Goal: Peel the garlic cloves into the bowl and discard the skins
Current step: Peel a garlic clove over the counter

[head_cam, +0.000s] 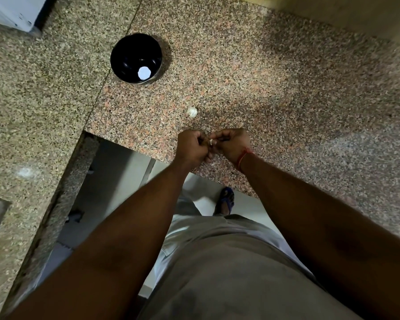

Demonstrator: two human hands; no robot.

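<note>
Speckled pink-brown granite desk [263, 77], polished, with a straight seam running past the bowl [136, 58]. Round, glossy black bowl, deep-sided, with a bright white spot on its inner wall, whether a reflection or something else impossible to tell. Nearer the body from the bowl, a small white papery garlic bulb [192, 112], lumpy and ridged, lying alone on the stone. Nearer still from the bowl, over the desk's front edge, both hands together, fingers curled: left hand [192, 147] and right hand [233, 143] pinching one small pale garlic clove [211, 142] between their fingertips. Thin red thread [243, 157] round the right wrist.
</note>
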